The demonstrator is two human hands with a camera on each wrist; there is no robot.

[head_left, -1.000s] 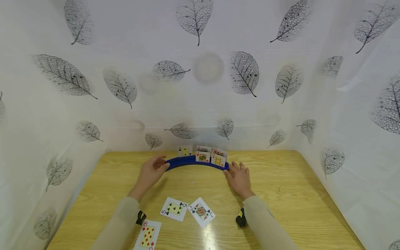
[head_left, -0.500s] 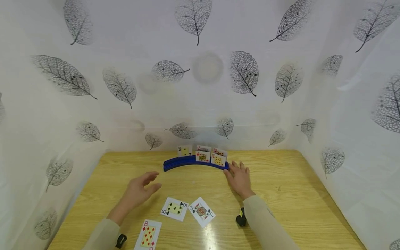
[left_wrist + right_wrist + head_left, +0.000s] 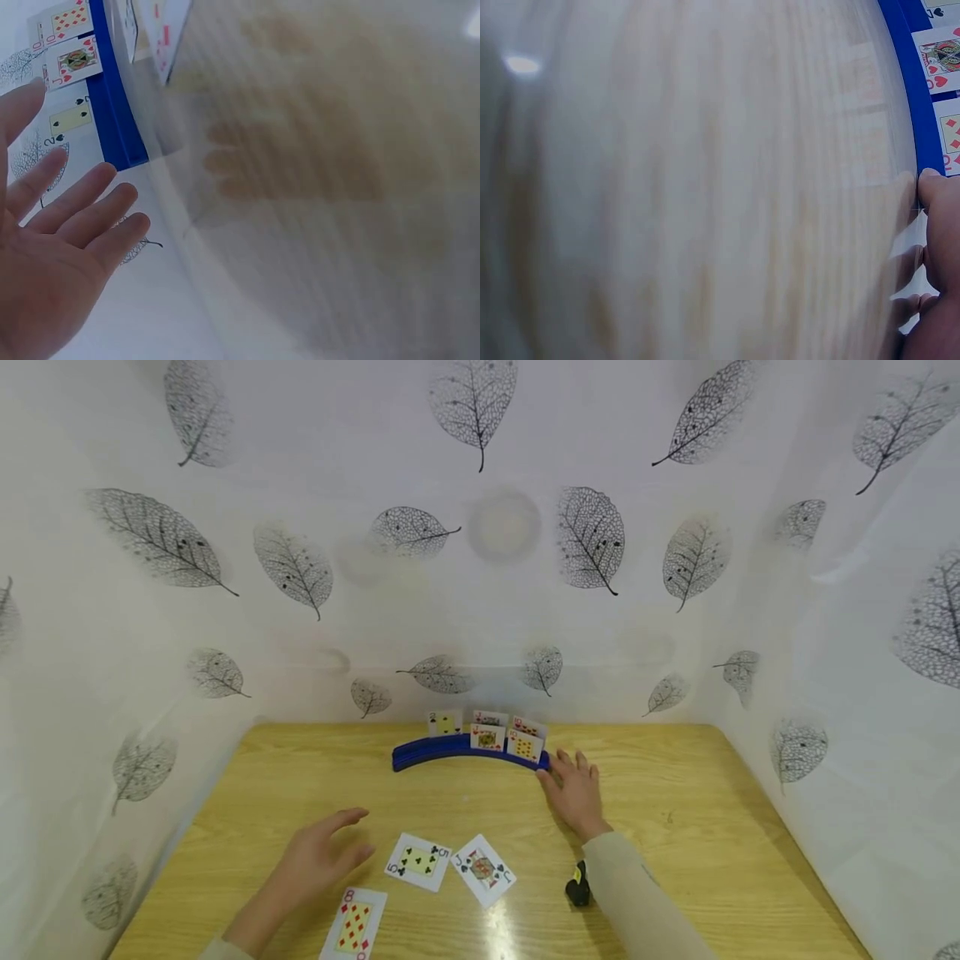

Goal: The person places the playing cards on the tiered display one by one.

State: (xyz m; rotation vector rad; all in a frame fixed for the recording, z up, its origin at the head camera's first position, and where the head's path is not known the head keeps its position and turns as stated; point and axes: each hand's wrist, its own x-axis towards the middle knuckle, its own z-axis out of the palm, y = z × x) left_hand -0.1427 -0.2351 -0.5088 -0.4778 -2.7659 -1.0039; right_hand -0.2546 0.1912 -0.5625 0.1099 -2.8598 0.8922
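My left hand (image 3: 306, 864) hovers over the front left of the table with fingers and thumb spread, holding nothing. It is just above the eight of diamonds (image 3: 355, 927) and left of the five of clubs (image 3: 418, 862). A jack of spades (image 3: 483, 870) lies beside the five. Toward the back stands a curved blue card holder (image 3: 431, 749). In it, a two of spades (image 3: 446, 723) stands alone; jacks (image 3: 487, 737) and tens (image 3: 525, 745) stand in two rows at the right. My right hand (image 3: 577, 793) rests at the holder's right end, its thumb (image 3: 930, 184) touching it.
The wooden table (image 3: 675, 810) is enclosed at the back and sides by a white leaf-printed sheet (image 3: 495, 610). A black strap piece (image 3: 577, 885) shows at the right wrist.
My left hand has left the holder's left end and drawn back toward the front left, over the loose cards. My right hand has stayed at the holder's right end.
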